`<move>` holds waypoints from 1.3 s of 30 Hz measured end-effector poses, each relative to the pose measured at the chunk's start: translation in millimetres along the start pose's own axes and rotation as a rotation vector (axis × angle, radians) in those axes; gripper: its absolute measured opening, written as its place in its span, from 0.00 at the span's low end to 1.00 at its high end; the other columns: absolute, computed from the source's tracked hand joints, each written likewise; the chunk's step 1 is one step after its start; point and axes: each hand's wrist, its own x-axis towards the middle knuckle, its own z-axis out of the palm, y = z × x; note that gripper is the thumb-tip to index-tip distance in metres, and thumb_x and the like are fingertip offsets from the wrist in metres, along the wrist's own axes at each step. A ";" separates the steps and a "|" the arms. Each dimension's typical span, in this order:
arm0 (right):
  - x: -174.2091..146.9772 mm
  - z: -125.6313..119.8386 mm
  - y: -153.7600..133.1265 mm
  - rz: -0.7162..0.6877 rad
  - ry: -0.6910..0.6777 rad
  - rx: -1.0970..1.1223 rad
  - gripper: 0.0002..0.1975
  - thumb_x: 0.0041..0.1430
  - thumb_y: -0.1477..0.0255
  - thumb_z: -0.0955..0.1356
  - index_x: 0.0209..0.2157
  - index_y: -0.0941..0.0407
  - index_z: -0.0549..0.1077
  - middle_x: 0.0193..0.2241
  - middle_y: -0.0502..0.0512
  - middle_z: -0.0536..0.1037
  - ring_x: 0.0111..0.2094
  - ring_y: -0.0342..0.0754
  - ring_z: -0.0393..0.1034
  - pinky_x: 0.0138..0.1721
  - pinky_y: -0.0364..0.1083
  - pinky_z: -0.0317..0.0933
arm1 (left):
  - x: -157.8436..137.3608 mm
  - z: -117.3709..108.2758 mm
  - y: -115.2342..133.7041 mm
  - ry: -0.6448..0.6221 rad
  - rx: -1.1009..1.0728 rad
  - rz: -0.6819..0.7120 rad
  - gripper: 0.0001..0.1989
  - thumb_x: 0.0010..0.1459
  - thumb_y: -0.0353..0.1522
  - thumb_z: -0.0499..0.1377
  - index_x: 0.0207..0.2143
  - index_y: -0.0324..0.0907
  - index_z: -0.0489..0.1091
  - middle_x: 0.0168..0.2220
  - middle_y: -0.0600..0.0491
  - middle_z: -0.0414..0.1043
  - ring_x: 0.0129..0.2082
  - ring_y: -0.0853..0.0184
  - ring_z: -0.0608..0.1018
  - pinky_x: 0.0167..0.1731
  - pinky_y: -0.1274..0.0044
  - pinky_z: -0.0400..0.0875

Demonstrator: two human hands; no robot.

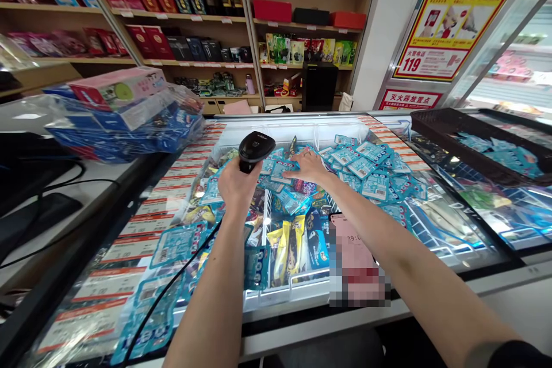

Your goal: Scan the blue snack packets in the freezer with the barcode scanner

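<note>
My left hand (237, 184) is wrapped around the grip of a black barcode scanner (257, 148), with its head above the freezer's glass top. The scanner's black cord (179, 273) runs down past my left forearm to the lower left. With fingers spread, my right hand (308, 165) reaches over several flat blue packets (280, 172) lying on the glass; whether it touches one I cannot tell. To its right is a heap of similar blue packets (375, 164). More blue packets (172, 247) lie at the left, by the price labels.
A phone (353, 253) lies near the front edge, partly blurred out. Yellow-wrapped ice creams (288, 244) show through the glass. A dark basket (452, 132) holding blue packets stands right. Plastic-wrapped boxes (125, 115) sit on the left counter. Stocked shelves (185, 14) line the back.
</note>
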 end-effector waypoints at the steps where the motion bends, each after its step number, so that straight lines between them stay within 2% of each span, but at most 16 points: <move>1: -1.1 -1.0 1.2 0.013 0.018 0.012 0.39 0.47 0.41 0.66 0.50 0.57 0.72 0.50 0.68 0.71 0.55 0.65 0.61 0.53 0.59 0.56 | 0.0 0.2 -0.1 -0.004 0.010 0.006 0.25 0.51 0.54 0.54 0.36 0.44 0.74 0.34 0.46 0.76 0.34 0.54 0.76 0.30 0.72 0.65; 4: -7.4 -6.6 8.6 0.089 0.115 0.075 0.36 0.46 0.47 0.70 0.46 0.61 0.71 0.44 0.67 0.75 0.48 0.61 0.68 0.50 0.55 0.60 | -0.8 0.7 0.6 -0.012 0.022 0.021 0.25 0.51 0.54 0.53 0.35 0.44 0.74 0.34 0.45 0.77 0.34 0.54 0.76 0.30 0.72 0.65; 8: -21.3 -18.1 28.4 0.247 0.262 0.281 0.19 0.52 0.57 0.70 0.38 0.57 0.71 0.33 0.58 0.77 0.39 0.56 0.73 0.42 0.52 0.65 | -2.5 1.3 3.3 -0.042 0.010 0.046 0.25 0.51 0.53 0.54 0.35 0.43 0.74 0.34 0.45 0.77 0.34 0.55 0.77 0.29 0.72 0.64; 10: -32.0 -24.2 42.4 0.322 0.335 0.468 0.14 0.52 0.60 0.70 0.33 0.55 0.70 0.28 0.55 0.76 0.32 0.54 0.74 0.36 0.52 0.68 | -3.3 1.9 5.2 -0.053 0.007 0.063 0.24 0.51 0.53 0.55 0.35 0.43 0.74 0.34 0.45 0.77 0.34 0.55 0.77 0.29 0.73 0.64; 12: -46.1 -28.9 57.9 0.396 0.397 0.741 0.14 0.51 0.60 0.71 0.33 0.54 0.67 0.24 0.51 0.74 0.24 0.51 0.74 0.26 0.50 0.68 | -4.1 2.5 7.7 -0.067 -0.005 0.080 0.24 0.51 0.53 0.55 0.35 0.43 0.74 0.34 0.46 0.77 0.34 0.56 0.77 0.29 0.73 0.64; 14: -62.8 -31.5 73.6 0.433 0.472 0.970 0.17 0.48 0.59 0.72 0.32 0.53 0.65 0.21 0.49 0.73 0.22 0.52 0.74 0.21 0.50 0.69 | -5.4 3.3 11.5 -0.100 -0.044 0.109 0.24 0.50 0.53 0.56 0.35 0.42 0.75 0.32 0.47 0.77 0.33 0.57 0.77 0.28 0.74 0.64; 19: -95.9 -31.8 98.2 0.421 0.601 1.220 0.22 0.42 0.56 0.74 0.30 0.53 0.63 0.18 0.46 0.72 0.23 0.52 0.76 0.24 0.50 0.74 | -14.2 6.0 26.9 -0.283 -0.151 0.258 0.24 0.49 0.52 0.58 0.35 0.42 0.75 0.30 0.49 0.77 0.32 0.59 0.76 0.27 0.76 0.63; 22: -100.8 -33.4 98.9 0.404 0.606 1.282 0.22 0.44 0.57 0.75 0.30 0.53 0.62 0.18 0.45 0.73 0.24 0.51 0.77 0.28 0.50 0.75 | -20.7 8.4 35.8 -0.365 -0.128 0.333 0.23 0.49 0.51 0.58 0.35 0.43 0.75 0.31 0.49 0.77 0.31 0.60 0.76 0.26 0.75 0.62; 26: -98.5 -33.7 98.9 0.385 0.599 1.305 0.21 0.45 0.59 0.74 0.30 0.53 0.61 0.18 0.45 0.72 0.24 0.51 0.77 0.27 0.50 0.75 | -24.5 12.0 40.5 -0.413 -0.082 0.359 0.23 0.49 0.51 0.57 0.36 0.44 0.76 0.30 0.50 0.76 0.30 0.60 0.76 0.26 0.75 0.61; 33: -95.3 -26.5 109.3 0.400 0.611 1.317 0.20 0.46 0.59 0.74 0.31 0.52 0.61 0.20 0.46 0.73 0.25 0.52 0.77 0.27 0.51 0.75 | -26.2 15.7 42.0 -0.452 -0.077 0.380 0.25 0.49 0.52 0.57 0.38 0.44 0.76 0.32 0.49 0.77 0.32 0.59 0.76 0.25 0.76 0.60; 39: -95.3 -25.4 104.1 0.362 0.604 1.279 0.21 0.46 0.57 0.74 0.31 0.52 0.61 0.20 0.46 0.72 0.26 0.54 0.77 0.27 0.52 0.74 | -29.8 16.9 46.6 -0.492 -0.033 0.437 0.23 0.50 0.50 0.57 0.40 0.43 0.74 0.33 0.49 0.77 0.32 0.60 0.76 0.25 0.77 0.59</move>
